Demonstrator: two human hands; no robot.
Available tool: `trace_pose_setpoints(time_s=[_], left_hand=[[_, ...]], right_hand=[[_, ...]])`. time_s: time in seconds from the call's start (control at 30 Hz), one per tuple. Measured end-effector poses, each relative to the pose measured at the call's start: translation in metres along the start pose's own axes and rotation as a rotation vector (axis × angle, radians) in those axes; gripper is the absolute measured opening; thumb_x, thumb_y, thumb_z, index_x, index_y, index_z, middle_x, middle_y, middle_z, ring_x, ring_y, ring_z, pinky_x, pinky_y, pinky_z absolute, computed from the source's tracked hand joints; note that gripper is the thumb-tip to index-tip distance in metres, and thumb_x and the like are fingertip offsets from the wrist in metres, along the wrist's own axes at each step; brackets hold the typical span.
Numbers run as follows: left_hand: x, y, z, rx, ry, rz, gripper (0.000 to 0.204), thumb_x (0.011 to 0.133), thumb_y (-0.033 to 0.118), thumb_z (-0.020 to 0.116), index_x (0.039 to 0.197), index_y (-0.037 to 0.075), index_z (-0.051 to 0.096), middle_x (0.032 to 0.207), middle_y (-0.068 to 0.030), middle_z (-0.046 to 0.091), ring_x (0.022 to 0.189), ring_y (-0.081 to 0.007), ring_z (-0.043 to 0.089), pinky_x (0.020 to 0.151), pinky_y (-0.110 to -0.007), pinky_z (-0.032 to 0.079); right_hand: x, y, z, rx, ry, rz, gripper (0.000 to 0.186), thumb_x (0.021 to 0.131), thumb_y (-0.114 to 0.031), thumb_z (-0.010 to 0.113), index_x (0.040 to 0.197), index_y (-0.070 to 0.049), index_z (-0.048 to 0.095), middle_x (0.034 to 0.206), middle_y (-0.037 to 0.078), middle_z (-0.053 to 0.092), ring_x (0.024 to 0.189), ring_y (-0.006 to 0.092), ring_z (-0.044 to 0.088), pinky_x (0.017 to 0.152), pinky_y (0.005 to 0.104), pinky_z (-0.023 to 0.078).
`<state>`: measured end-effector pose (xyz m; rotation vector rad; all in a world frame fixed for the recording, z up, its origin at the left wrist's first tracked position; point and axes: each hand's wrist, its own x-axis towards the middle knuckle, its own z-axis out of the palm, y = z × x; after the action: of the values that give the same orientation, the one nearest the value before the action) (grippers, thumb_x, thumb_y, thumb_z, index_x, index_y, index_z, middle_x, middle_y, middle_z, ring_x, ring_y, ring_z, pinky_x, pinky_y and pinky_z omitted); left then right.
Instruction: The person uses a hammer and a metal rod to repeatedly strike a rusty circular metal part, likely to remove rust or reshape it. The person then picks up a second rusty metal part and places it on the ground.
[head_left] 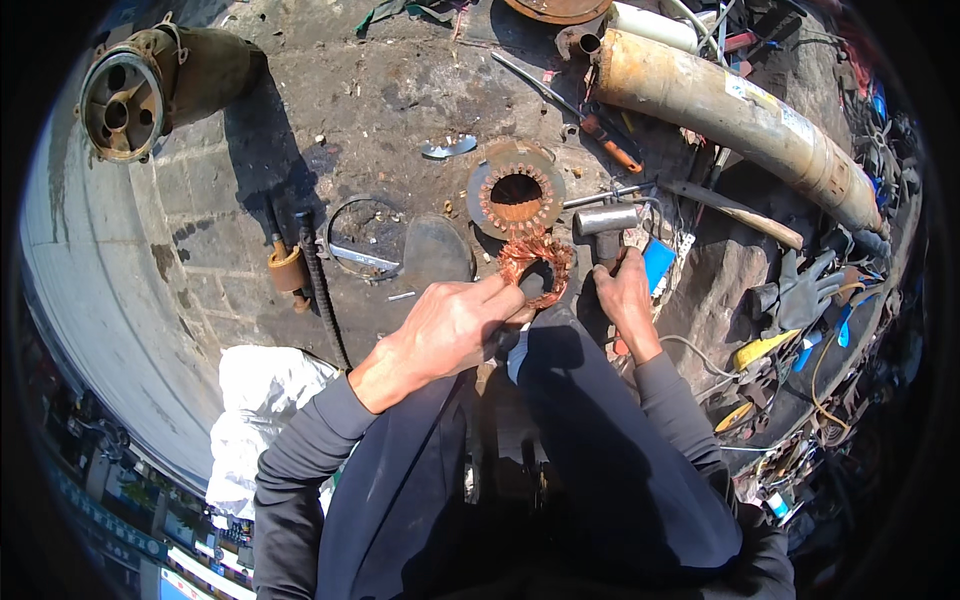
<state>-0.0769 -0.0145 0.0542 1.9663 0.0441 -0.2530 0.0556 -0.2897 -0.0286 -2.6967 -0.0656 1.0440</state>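
My left hand [460, 320] is closed on a ring of cut copper winding [538, 262], held just above my knees. Directly beyond the ring stands a round motor stator [483, 220] with copper wire ends around its dark bore. My right hand [625, 295] is wrapped around the short handle of a hammer [605, 222], whose grey metal head points away from me. Beside that hand lies a bright blue flat piece [658, 264]. The far fingers of my left hand are partly hidden behind the copper.
A long rusty pipe [740, 125] lies at the far right, near an orange-handled screwdriver [612, 145]. A metal cylinder [170, 90] is at the far left. Closer are a rotor [287, 270], a black rod [322, 290], a white sack [262, 400] and grey gloves [805, 285].
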Motion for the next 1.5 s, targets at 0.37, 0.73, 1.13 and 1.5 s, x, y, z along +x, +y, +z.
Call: trace_pose_setpoints(time_s=[0.37, 0.73, 1.13, 1.5], left_hand=[[0.066, 0.028, -0.063, -0.952, 0.408, -0.063, 0.049, 0.109, 0.043, 0.055, 0.080, 0.004, 0.060, 0.072, 0.0030, 0.053, 0.066, -0.0065, 0.044, 0.062, -0.023, 0.035], [0.106, -0.005, -0.017, -0.972, 0.495, -0.193, 0.052, 0.109, 0.041, 0.058, 0.072, 0.006, 0.058, 0.066, 0.0039, 0.053, 0.060, -0.0061, 0.044, 0.056, -0.025, 0.036], [0.070, 0.007, -0.078, -1.021, 0.795, 0.038, 0.049, 0.113, 0.042, 0.043, 0.075, 0.012, 0.045, 0.063, 0.0023, 0.032, 0.056, -0.0118, 0.030, 0.058, -0.031, 0.031], [0.009, 0.116, -0.117, -1.040, 0.868, 0.175, 0.054, 0.110, 0.044, 0.053, 0.067, 0.011, 0.046, 0.057, 0.0014, 0.034, 0.053, -0.0134, 0.036, 0.054, -0.033, 0.036]], right_hand=[[0.018, 0.009, -0.018, 0.809, -0.558, 0.306, 0.017, 0.093, -0.012, 0.064, 0.102, 0.002, 0.061, 0.075, 0.006, 0.065, 0.055, 0.0153, 0.062, 0.052, 0.0324, 0.055], [0.015, 0.004, -0.018, 0.893, -0.576, 0.406, 0.015, 0.096, -0.015, 0.065, 0.094, -0.005, 0.056, 0.070, 0.002, 0.059, 0.053, 0.0151, 0.058, 0.050, 0.0339, 0.052], [0.031, -0.026, -0.082, 0.011, -0.492, -0.040, 0.043, 0.100, -0.030, 0.063, 0.100, 0.012, 0.064, 0.078, 0.020, 0.069, 0.066, 0.0304, 0.070, 0.062, 0.0434, 0.055], [0.031, -0.050, -0.068, -0.255, -0.420, -0.083, 0.036, 0.088, -0.014, 0.057, 0.108, 0.014, 0.070, 0.111, 0.031, 0.072, 0.085, 0.0372, 0.076, 0.076, 0.0464, 0.061]])
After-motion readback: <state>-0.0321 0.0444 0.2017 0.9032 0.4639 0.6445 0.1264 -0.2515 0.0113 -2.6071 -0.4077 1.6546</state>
